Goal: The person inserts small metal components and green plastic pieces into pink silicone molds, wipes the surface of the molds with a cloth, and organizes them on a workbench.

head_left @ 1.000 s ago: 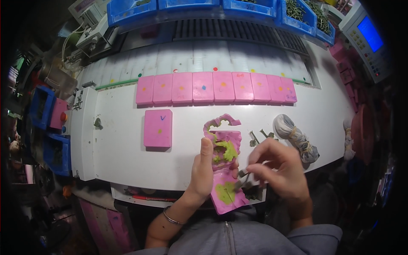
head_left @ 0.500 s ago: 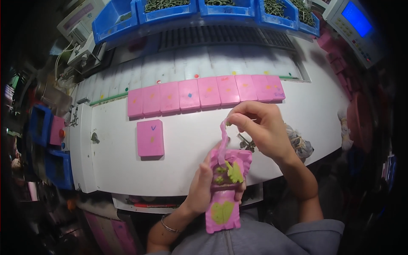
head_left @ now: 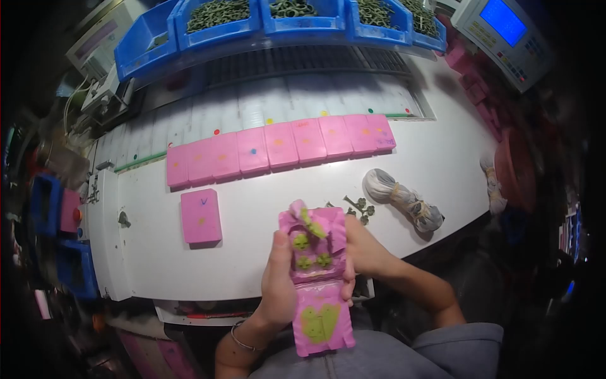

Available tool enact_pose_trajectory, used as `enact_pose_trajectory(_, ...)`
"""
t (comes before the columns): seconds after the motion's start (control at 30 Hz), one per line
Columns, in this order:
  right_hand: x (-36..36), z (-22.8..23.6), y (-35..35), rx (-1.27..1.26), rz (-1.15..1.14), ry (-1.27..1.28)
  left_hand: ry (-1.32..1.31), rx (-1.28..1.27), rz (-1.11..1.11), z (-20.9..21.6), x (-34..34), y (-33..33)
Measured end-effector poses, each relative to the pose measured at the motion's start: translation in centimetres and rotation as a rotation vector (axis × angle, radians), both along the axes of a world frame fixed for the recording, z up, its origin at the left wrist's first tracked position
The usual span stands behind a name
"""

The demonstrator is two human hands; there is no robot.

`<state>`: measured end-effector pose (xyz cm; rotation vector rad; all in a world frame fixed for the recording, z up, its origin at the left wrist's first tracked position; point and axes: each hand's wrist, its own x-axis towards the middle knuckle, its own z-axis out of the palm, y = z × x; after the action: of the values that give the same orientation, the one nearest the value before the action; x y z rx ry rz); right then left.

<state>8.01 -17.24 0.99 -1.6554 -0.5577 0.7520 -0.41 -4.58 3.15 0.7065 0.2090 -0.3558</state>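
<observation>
A pink rubber mould (head_left: pixel 319 278) hangs hinged open in front of my body, its lower half folded down toward me. Green flower-shaped pieces (head_left: pixel 305 261) sit in the upper half, and a flat green patch (head_left: pixel 320 325) covers the middle of the lower half. A pink flap with green on it curls up at the top edge. My left hand (head_left: pixel 278 275) grips the mould's left side, thumb along the edge. My right hand (head_left: pixel 366 249) is against its right side, fingers mostly hidden behind it.
A row of closed pink moulds (head_left: pixel 273 148) crosses the table, with a single mould (head_left: pixel 201 216) nearer left. Dark green branched pieces (head_left: pixel 360 208) and a tied cloth bundle (head_left: pixel 404 201) lie to the right. Blue bins (head_left: pixel 221 22) of green pieces stand behind; a machine with a blue screen (head_left: pixel 504 20) is far right.
My right hand, which was pulling up a pink strip above the mould, has come down to the mould's right side. The strip now lies curled near the top. The view has shifted.
</observation>
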Motion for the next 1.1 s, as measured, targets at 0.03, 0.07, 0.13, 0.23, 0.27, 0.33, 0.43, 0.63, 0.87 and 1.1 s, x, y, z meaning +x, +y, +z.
enact_pose_trajectory(0.03,-0.7,0.3,-0.6,-0.027,-0.091,-0.226,0.019,0.059,0.084,0.4,0.0,-0.4)
enact_pose_trajectory(0.07,-0.6,1.1,-1.7,-0.148,-0.164,-0.626,0.023,0.061,0.099,0.4,0.2,-0.1)
enact_pose_trajectory(0.13,0.5,1.2,-3.7,-0.350,-0.294,-1.122,0.022,0.148,0.155,0.2,0.2,0.4)
enact_pose_trajectory(0.23,1.7,0.9,-8.0,-0.817,-0.198,-1.110,-0.013,0.064,0.194,-1.3,1.0,1.0)
enact_pose_trajectory(0.27,1.9,0.4,-9.3,-0.865,-0.103,-1.062,0.006,0.079,0.202,-1.4,1.4,0.8)
enact_pose_trajectory(0.33,1.3,1.0,-9.1,-0.798,-0.058,-1.038,0.016,0.123,0.218,-1.9,1.8,0.5)
enact_pose_trajectory(0.43,-0.3,3.7,-7.1,-0.602,-0.053,-1.083,0.040,0.148,0.254,-2.5,2.3,0.3)
enact_pose_trajectory(0.63,-3.2,2.6,-2.9,-0.570,-0.012,-1.494,-0.162,0.564,0.439,-4.2,2.7,-0.9)
enact_pose_trajectory(0.87,-2.6,4.4,-3.4,-0.387,-0.161,-1.263,-0.003,0.287,0.334,-1.9,2.6,0.1)
enact_pose_trajectory(1.1,-2.3,4.8,-2.0,-0.418,0.064,-1.117,-0.161,0.430,0.483,-3.0,2.3,-0.4)
